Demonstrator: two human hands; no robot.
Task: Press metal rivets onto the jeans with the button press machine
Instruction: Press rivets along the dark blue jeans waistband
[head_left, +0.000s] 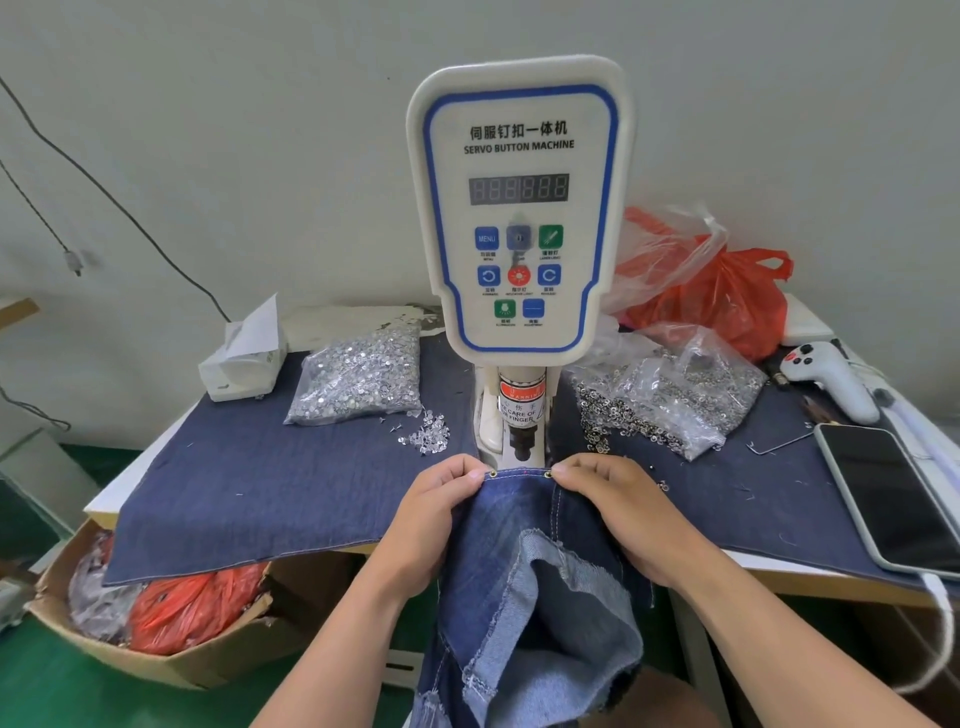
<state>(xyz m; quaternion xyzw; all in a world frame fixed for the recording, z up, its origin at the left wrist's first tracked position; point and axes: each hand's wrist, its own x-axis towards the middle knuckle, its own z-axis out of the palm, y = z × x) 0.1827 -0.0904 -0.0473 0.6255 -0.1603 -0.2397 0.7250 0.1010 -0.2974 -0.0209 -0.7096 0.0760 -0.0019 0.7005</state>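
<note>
The white button press machine (519, 208) stands at the table's middle, its press head (521, 415) just above the jeans' top edge. The blue jeans (524, 582) hang off the table front. My left hand (439, 512) pinches the jeans' edge at one metal rivet (491, 474). On the other side my right hand (621, 512) pinches the edge beside a second rivet (547, 474). The stretch of denim between the two rivets lies flat in front of the press head.
A clear bag of silver rivet posts (358, 376) lies left of the machine, a torn bag of rivet caps (670, 397) right. A phone (891, 493), a white handheld controller (831, 376), a tissue box (241, 366) and red plastic bags (727, 296) surround them. A cardboard box (156, 608) sits lower left.
</note>
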